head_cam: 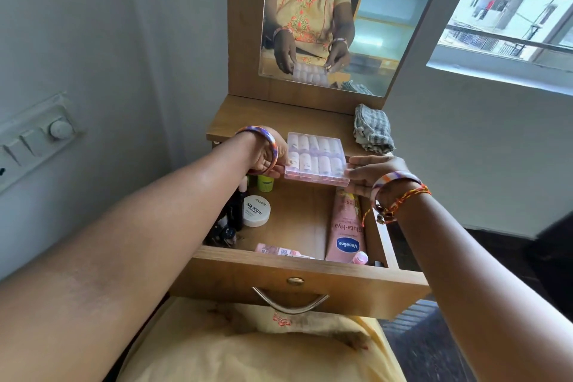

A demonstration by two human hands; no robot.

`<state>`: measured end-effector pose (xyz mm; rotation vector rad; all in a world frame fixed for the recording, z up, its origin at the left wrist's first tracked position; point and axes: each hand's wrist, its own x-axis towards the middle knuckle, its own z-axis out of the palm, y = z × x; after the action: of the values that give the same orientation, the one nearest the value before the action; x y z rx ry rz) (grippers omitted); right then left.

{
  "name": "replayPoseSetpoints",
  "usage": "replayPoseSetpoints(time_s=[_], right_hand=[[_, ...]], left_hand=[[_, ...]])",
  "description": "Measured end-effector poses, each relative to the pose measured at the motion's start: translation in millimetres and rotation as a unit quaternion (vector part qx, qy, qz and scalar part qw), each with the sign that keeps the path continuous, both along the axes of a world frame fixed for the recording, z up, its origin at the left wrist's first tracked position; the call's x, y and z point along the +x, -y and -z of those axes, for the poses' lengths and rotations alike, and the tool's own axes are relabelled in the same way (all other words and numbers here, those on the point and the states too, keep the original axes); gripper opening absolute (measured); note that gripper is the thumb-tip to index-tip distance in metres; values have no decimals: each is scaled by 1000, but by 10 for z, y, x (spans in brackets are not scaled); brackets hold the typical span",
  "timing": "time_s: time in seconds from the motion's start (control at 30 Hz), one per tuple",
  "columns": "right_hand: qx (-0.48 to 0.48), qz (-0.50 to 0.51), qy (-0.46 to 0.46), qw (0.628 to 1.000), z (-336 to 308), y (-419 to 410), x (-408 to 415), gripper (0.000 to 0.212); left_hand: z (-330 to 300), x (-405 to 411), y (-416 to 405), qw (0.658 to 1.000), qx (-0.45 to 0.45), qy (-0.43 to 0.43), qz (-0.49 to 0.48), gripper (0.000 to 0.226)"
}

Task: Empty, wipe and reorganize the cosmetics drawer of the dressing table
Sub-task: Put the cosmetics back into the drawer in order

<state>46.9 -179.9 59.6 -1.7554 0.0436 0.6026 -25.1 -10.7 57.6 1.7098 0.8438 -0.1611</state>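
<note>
The wooden drawer (pixel 297 282) of the dressing table stands pulled out. Above its far end, both hands hold a clear plastic box of white nail tips (pixel 315 159). My left hand (pixel 269 154) pinches its left edge; my right hand (pixel 373 172) grips its right edge. Inside the drawer lie a pink Vaseline tube (pixel 346 229), a white hair polish jar (pixel 256 210), a green-capped container (pixel 265 183), a small pink bottle (pixel 279 250) and several dark cosmetics (pixel 228 226) along the left side.
A folded grey checked cloth (pixel 372 129) lies on the table top (pixel 248 121) at the right. The mirror (pixel 322 15) rises behind it. A switch panel (pixel 34 136) is on the left wall and a window (pixel 514 6) at the right.
</note>
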Motion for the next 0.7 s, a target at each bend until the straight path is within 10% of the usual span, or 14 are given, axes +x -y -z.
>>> replayPoseSetpoints(time_s=[0.7], right_hand=[[-45,-57,-14,997,317,351,-258,25]], left_hand=[[266,-291,219,995,-40,-76,41,26]])
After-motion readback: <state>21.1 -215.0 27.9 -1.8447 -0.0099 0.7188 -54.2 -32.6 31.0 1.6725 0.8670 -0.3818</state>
